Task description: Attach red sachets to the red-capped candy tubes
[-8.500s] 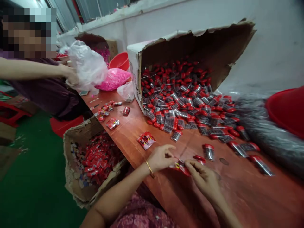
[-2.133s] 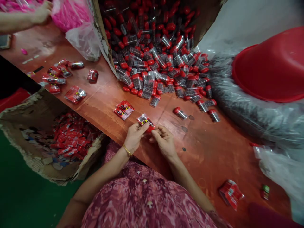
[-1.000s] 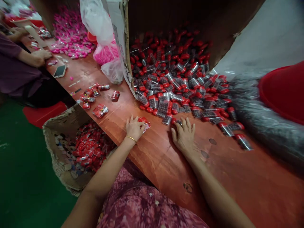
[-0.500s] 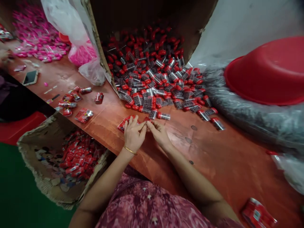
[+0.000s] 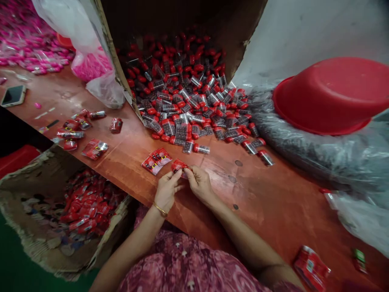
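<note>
My left hand (image 5: 166,190), with a gold bangle at the wrist, pinches a small red printed wrapper (image 5: 178,165) by its near edge. On the same wrapper's right side, the fingertips of my right hand (image 5: 199,183) are closed. Whether anything is inside the wrapper, I cannot tell. Just beyond my left hand, flat red printed wrappers (image 5: 156,159) lie on the reddish table (image 5: 225,194). Behind them spreads a heap of small clear tubes with red caps and dark contents (image 5: 194,107), spilling from a cardboard box (image 5: 107,44) tipped on its side.
Several red-wrapped tubes (image 5: 71,134) lie to the left, near a phone (image 5: 13,95) and a pink heap (image 5: 33,44). Below the table edge stands a carton (image 5: 18,182) of red packets. A red basin (image 5: 331,95) sits on a filled plastic bag (image 5: 306,150) at right.
My left hand has drawn back toward me, uncovering the flat wrappers on the table. The small red wrapper between my fingers now shows more fully. The view has shifted right.
</note>
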Demonstrator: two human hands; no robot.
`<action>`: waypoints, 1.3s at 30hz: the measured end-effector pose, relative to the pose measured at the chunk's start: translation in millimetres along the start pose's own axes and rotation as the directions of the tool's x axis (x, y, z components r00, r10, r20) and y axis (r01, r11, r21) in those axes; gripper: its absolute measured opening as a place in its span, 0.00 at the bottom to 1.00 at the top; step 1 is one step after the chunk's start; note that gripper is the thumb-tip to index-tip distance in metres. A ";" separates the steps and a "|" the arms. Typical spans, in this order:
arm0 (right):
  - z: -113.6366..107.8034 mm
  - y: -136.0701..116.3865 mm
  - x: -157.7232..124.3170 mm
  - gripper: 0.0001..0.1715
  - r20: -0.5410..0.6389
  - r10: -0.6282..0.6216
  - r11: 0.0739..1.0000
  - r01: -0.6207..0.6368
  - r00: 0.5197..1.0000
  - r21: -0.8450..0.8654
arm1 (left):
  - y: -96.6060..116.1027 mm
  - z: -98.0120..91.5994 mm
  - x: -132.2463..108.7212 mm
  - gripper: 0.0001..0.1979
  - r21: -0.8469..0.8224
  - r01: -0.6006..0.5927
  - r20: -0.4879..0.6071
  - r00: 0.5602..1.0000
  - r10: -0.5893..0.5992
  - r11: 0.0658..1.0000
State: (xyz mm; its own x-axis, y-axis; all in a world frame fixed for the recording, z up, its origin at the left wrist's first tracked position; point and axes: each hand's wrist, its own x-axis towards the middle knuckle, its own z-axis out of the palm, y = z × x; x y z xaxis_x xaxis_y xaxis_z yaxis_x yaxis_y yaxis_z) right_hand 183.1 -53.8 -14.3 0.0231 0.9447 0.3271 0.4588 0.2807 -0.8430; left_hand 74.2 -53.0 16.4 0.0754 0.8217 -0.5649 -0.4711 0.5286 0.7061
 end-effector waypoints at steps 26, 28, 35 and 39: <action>-60.8 -20.2 -22.6 0.17 0.365 0.280 0.909 -0.368 0.888 0.195 | 12.5 -4.0 -1.3 0.22 0.012 -0.047 -0.027 0.999 0.047 0.999; -57.1 -19.5 -19.8 0.16 0.348 0.293 0.904 -0.377 0.890 0.201 | 12.9 -5.6 -3.0 0.22 0.053 -0.065 -0.020 0.998 0.066 0.996; -53.5 -17.6 -17.9 0.14 0.262 0.322 0.910 -0.373 0.910 0.178 | 15.9 -14.6 0.1 0.24 0.137 -0.043 -0.002 0.999 0.044 0.990; -54.2 -22.8 -22.9 0.16 0.317 0.370 0.872 -0.444 0.873 0.204 | 16.8 -13.8 -1.0 0.24 0.126 -0.030 0.021 0.999 0.027 0.992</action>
State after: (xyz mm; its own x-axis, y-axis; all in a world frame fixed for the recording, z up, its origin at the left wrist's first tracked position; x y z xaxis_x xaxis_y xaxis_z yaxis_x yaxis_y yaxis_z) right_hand 220.3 -91.0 20.6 -0.0919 0.9826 -0.1616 0.2084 -0.1398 -0.9680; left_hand 54.1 -47.9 22.9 0.0806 0.8400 -0.5365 -0.3591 0.5266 0.7705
